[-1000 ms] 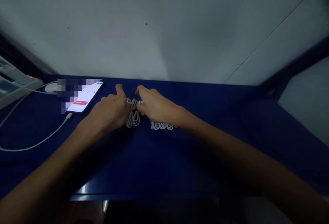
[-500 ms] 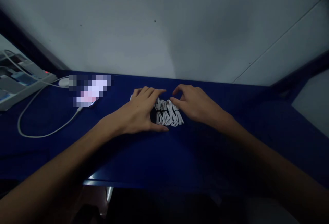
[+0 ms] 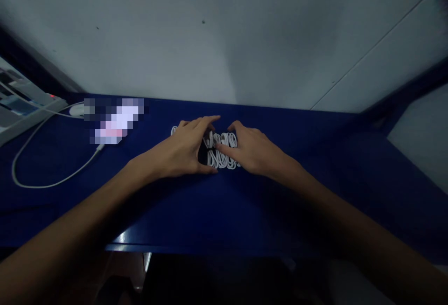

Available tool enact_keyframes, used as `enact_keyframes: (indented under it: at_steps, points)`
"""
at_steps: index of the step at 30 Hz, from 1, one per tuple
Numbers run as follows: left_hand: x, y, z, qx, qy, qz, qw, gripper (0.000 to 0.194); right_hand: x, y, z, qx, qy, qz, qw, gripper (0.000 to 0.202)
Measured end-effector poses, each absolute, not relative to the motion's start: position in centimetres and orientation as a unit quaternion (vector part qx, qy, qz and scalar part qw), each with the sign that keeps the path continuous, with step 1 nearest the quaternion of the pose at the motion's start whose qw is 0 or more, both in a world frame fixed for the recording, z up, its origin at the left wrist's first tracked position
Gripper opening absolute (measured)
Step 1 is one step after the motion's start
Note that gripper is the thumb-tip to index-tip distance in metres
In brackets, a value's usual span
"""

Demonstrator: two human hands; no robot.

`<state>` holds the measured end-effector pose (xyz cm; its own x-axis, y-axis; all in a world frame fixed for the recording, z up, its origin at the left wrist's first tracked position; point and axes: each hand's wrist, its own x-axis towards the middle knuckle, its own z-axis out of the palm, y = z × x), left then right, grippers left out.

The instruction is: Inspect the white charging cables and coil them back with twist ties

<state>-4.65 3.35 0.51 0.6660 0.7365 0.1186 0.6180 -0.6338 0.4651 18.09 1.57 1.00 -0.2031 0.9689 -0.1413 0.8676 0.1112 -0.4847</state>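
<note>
Several bundles of coiled white cable (image 3: 221,158), with dark ties, lie side by side on the blue table (image 3: 210,211). My left hand (image 3: 184,149) arches over the left bundles, its fingers apart and its thumb along their near side. Part of a white coil (image 3: 174,130) shows beyond its far left edge. At the right end, my right hand (image 3: 250,149) is open, with its thumb lying over the bundles and its index finger at their far side. Nothing shows as lifted off the table.
On the left lies a lit phone (image 3: 121,121), partly pixelated, with a white charging cable (image 3: 58,186) plugged in. A white plug-like item (image 3: 77,110) is beside it. A white rack (image 3: 31,121) holding flat devices stands at the far left. Behind the table rises a grey wall (image 3: 157,39).
My right hand has moved left and its thumb now reaches over the bundles. My left hand stays over the left bundles. The whole view has shifted slightly.
</note>
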Motion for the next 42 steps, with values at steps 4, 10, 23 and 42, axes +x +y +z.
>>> enact_keyframes:
  at_steps: [4, 10, 23, 42]
  points:
    - [-4.7, 3.3, 0.3, 0.891, 0.374, 0.153, 0.205, 0.121, 18.9, 1.8, 1.0, -0.609, -0.741, 0.261, 0.105, 0.045]
    - [-4.5, 3.3, 0.0, 0.892, 0.374, 0.157, 0.199, 0.120, 19.3, 1.6, 1.0, -0.609, -0.753, 0.224, 0.113, 0.045]
    - [-3.0, 2.5, -1.7, 0.900, 0.364, 0.210, 0.120, 0.111, 17.9, 1.9, -0.1, -0.591, -0.769, 0.186, 0.157, 0.020]
    - [-2.6, 1.8, -1.4, 0.895, 0.359, 0.212, 0.158, 0.113, 17.5, 0.4, 1.4, -0.596, -0.783, 0.148, 0.100, 0.013]
